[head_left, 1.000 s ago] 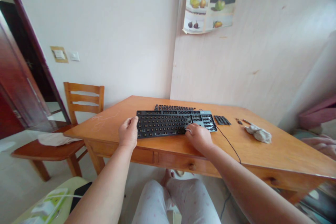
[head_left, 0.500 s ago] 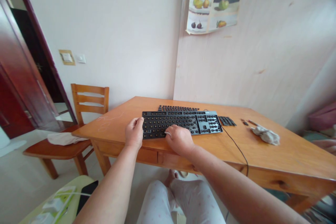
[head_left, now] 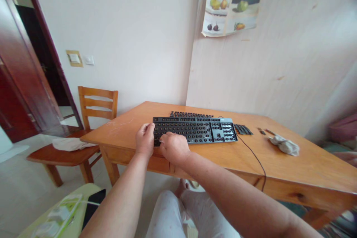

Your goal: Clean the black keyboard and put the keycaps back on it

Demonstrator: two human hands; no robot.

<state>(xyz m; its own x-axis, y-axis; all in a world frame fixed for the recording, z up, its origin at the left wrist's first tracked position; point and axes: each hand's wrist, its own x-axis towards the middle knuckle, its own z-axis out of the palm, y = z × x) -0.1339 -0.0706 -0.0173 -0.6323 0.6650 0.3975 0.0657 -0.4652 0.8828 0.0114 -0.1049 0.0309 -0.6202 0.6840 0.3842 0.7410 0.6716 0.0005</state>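
A black keyboard (head_left: 182,128) with its keycaps off, bare switches showing, lies near the table's front edge. My left hand (head_left: 145,139) is closed on its left end, thumb on top. My right hand (head_left: 174,147) is closed over the keyboard's lower left corner, pinching a small white thing (head_left: 161,141), mostly hidden by the fingers. Behind the keyboard, loose black keycaps (head_left: 192,115) are laid out in rows. More keycaps (head_left: 243,129) lie to its right.
A black cable (head_left: 252,152) runs from the keyboard over the wooden table's (head_left: 292,169) front edge. At the right lie a crumpled grey cloth (head_left: 284,145) and small tools (head_left: 261,131). A wooden chair (head_left: 99,108) stands at left. Below it, a pale green stool (head_left: 86,189) carries a power strip.
My right hand has slid left along the keyboard's front rows to the lower left corner. My left hand keeps its grip on the left end. The view has shifted slightly.
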